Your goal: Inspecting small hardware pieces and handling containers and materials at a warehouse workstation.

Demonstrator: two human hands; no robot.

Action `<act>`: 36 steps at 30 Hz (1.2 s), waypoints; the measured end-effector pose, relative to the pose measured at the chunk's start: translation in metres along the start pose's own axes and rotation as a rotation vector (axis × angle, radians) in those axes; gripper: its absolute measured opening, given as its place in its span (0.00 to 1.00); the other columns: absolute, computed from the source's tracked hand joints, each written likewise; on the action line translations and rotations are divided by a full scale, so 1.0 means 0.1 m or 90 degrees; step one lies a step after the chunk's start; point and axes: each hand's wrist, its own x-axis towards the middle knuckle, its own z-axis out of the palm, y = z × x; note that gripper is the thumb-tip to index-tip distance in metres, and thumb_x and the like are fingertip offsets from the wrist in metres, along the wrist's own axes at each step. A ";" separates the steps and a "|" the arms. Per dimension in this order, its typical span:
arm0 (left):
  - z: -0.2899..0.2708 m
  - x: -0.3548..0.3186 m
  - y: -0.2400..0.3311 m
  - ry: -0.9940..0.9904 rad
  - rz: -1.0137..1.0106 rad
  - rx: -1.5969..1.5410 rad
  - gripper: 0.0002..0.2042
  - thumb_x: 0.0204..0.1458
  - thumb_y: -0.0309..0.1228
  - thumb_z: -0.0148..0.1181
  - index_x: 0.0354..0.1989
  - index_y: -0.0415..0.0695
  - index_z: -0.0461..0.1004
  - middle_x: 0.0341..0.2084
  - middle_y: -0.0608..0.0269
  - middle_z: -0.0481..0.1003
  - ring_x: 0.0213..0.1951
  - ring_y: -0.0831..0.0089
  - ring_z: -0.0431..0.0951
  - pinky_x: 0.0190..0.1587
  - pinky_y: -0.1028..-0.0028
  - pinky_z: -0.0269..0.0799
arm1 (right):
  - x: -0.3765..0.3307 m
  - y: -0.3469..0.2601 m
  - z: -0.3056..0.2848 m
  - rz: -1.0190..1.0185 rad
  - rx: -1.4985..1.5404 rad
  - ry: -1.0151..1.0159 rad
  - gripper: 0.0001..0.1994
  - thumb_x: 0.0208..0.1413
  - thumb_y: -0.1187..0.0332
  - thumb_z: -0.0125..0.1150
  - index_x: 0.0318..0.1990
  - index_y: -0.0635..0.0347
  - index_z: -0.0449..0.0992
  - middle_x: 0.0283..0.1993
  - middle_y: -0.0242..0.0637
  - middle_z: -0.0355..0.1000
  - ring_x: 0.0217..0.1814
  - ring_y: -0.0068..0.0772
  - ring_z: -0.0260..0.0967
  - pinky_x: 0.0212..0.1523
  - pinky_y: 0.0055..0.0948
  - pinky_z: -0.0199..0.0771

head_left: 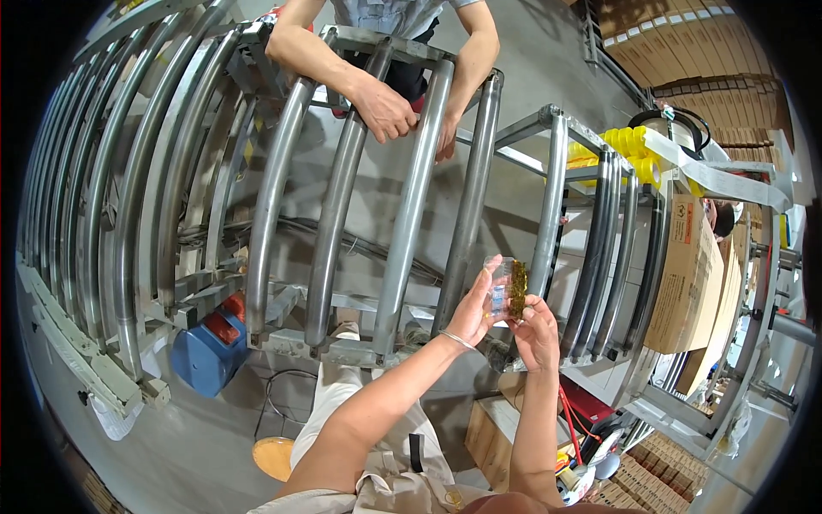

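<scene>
Head view: wearer's hands [469, 317] partly cover an indistinct clear-and-gold item [516, 287].

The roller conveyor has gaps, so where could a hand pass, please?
Probably between the middle rollers, in the wide gaps nearer than a co-worker's hands. It is crowded at right, among the dark rollers, and where the left hand and right hand hold the clear package.

A small, clear, glossy packet [497, 294] is held roughly upright between the left grip [471, 315] and the right grip [539, 332]. A shiny, mottled gold-and-dark strip [519, 283] runs down its right side, the lower end at the right grip's fingertips. A bluish patch [498, 301] shows on the transparent part, nearer the left grip; finer detail is too small to tell
</scene>
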 end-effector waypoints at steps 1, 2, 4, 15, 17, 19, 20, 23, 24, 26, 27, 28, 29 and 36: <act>-0.01 0.01 -0.01 0.000 0.000 0.001 0.27 0.55 0.53 0.40 0.62 0.59 0.50 0.51 0.60 0.62 0.48 0.70 0.69 0.46 0.68 0.70 | 0.00 -0.01 0.01 -0.001 -0.001 0.001 0.09 0.50 0.73 0.54 0.39 0.60 0.66 0.39 0.36 0.71 0.39 0.26 0.68 0.45 0.27 0.66; -0.01 0.01 -0.02 -0.004 0.003 0.000 0.28 0.55 0.53 0.40 0.62 0.58 0.49 0.51 0.59 0.62 0.47 0.70 0.70 0.47 0.67 0.69 | -0.01 -0.02 0.03 -0.002 0.000 0.001 0.09 0.50 0.73 0.54 0.39 0.60 0.66 0.39 0.36 0.71 0.39 0.26 0.68 0.45 0.27 0.66; 0.00 0.03 -0.02 -0.009 0.005 0.001 0.28 0.55 0.53 0.39 0.63 0.58 0.48 0.51 0.58 0.63 0.47 0.69 0.70 0.47 0.67 0.69 | -0.02 -0.04 0.08 -0.048 -0.083 0.040 0.10 0.48 0.76 0.56 0.39 0.59 0.66 0.38 0.33 0.69 0.40 0.24 0.66 0.45 0.24 0.65; 0.08 0.03 -0.06 -0.072 0.022 -0.065 0.28 0.55 0.53 0.38 0.62 0.55 0.47 0.49 0.56 0.66 0.45 0.67 0.71 0.46 0.63 0.70 | -0.17 -0.10 0.36 -0.348 -0.837 0.179 0.17 0.40 0.77 0.62 0.39 0.61 0.65 0.39 0.37 0.68 0.45 0.34 0.65 0.47 0.30 0.63; 0.13 0.03 -0.10 -0.076 0.031 -0.071 0.29 0.55 0.54 0.38 0.62 0.55 0.47 0.50 0.56 0.65 0.45 0.66 0.71 0.47 0.63 0.69 | -0.20 -0.11 0.33 -0.383 -0.844 0.192 0.18 0.37 0.76 0.63 0.39 0.60 0.65 0.38 0.39 0.67 0.46 0.42 0.63 0.48 0.36 0.61; 0.16 0.01 -0.13 -0.091 0.019 -0.067 0.28 0.55 0.54 0.37 0.61 0.55 0.48 0.50 0.55 0.65 0.46 0.64 0.70 0.47 0.61 0.68 | -0.24 -0.12 0.30 -0.467 -0.909 0.184 0.19 0.35 0.76 0.63 0.39 0.60 0.65 0.39 0.39 0.66 0.48 0.44 0.62 0.49 0.39 0.60; 0.15 0.00 -0.16 -0.087 0.019 -0.064 0.28 0.55 0.55 0.36 0.61 0.55 0.49 0.51 0.53 0.64 0.48 0.62 0.69 0.48 0.59 0.68 | -0.26 -0.15 0.30 -0.483 -0.913 0.180 0.20 0.34 0.76 0.63 0.39 0.59 0.65 0.39 0.40 0.66 0.48 0.46 0.61 0.48 0.40 0.60; 0.19 -0.06 -0.22 -0.096 0.009 -0.056 0.29 0.55 0.56 0.35 0.61 0.54 0.49 0.52 0.52 0.63 0.50 0.60 0.68 0.51 0.57 0.66 | -0.38 -0.26 0.29 -0.496 -0.934 0.161 0.21 0.33 0.76 0.63 0.39 0.59 0.65 0.39 0.40 0.66 0.48 0.46 0.61 0.48 0.41 0.60; 0.23 -0.08 -0.23 -0.098 0.007 -0.059 0.28 0.55 0.55 0.36 0.60 0.55 0.50 0.52 0.53 0.63 0.49 0.61 0.68 0.48 0.57 0.67 | -0.41 -0.28 0.27 -0.501 -0.927 0.170 0.21 0.33 0.76 0.63 0.39 0.59 0.65 0.39 0.40 0.66 0.48 0.46 0.61 0.48 0.41 0.60; 0.32 -0.14 -0.29 -0.109 -0.007 -0.076 0.27 0.55 0.55 0.36 0.59 0.56 0.51 0.51 0.53 0.64 0.49 0.61 0.68 0.47 0.56 0.67 | -0.50 -0.34 0.23 -0.526 -0.954 0.165 0.21 0.31 0.76 0.63 0.39 0.59 0.65 0.39 0.41 0.65 0.48 0.45 0.61 0.48 0.41 0.59; 0.38 -0.16 -0.31 -0.114 -0.012 -0.067 0.27 0.55 0.55 0.36 0.59 0.56 0.51 0.51 0.53 0.64 0.49 0.61 0.68 0.47 0.56 0.67 | -0.54 -0.37 0.21 -0.531 -0.947 0.176 0.21 0.31 0.76 0.63 0.39 0.59 0.65 0.39 0.41 0.65 0.48 0.45 0.61 0.48 0.41 0.59; 0.44 -0.18 -0.34 -0.110 -0.012 -0.069 0.27 0.54 0.55 0.36 0.59 0.56 0.51 0.51 0.53 0.64 0.49 0.61 0.68 0.48 0.56 0.66 | -0.58 -0.40 0.20 -0.537 -0.949 0.169 0.21 0.31 0.76 0.63 0.39 0.59 0.65 0.39 0.41 0.65 0.48 0.45 0.61 0.48 0.41 0.59; 0.50 -0.21 -0.37 -0.107 -0.013 -0.072 0.27 0.54 0.56 0.37 0.59 0.57 0.51 0.51 0.53 0.64 0.49 0.61 0.68 0.48 0.55 0.66 | -0.63 -0.45 0.18 -0.544 -0.952 0.163 0.21 0.31 0.76 0.63 0.38 0.60 0.65 0.39 0.41 0.65 0.48 0.45 0.61 0.48 0.40 0.59; 0.80 -0.36 -0.54 -0.096 -0.045 -0.046 0.26 0.55 0.55 0.35 0.59 0.56 0.54 0.51 0.52 0.65 0.50 0.59 0.68 0.50 0.53 0.65 | -1.02 -0.73 0.01 -0.571 -0.927 0.182 0.21 0.32 0.76 0.63 0.39 0.60 0.65 0.40 0.41 0.64 0.47 0.44 0.61 0.48 0.40 0.59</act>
